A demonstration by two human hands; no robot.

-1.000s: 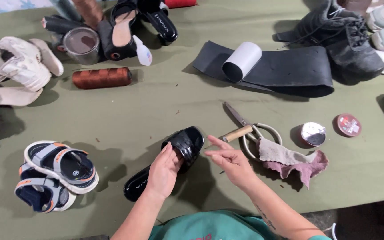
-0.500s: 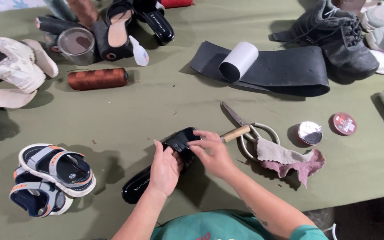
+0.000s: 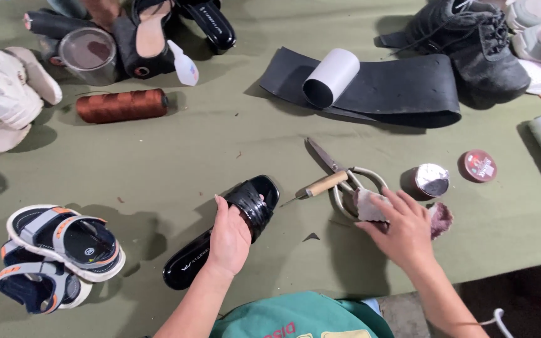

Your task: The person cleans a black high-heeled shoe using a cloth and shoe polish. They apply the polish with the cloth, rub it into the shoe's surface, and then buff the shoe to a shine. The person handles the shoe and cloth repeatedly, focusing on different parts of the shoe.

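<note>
I see a brown thread spool (image 3: 121, 105) near a metal tin (image 3: 87, 55), sandals (image 3: 57, 256) at lower left, a white roll (image 3: 331, 77) on a black rubber strip (image 3: 402, 87), scissors (image 3: 339, 175), and a red lid (image 3: 478, 166).

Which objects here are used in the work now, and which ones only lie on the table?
In use:
- black glossy shoe, held by the left hand
- stained rag, under the right hand

Lying about:
- scissors and wooden-handled awl
- small open tin
- brown thread spool
- sandals
- black rubber sheet
</note>
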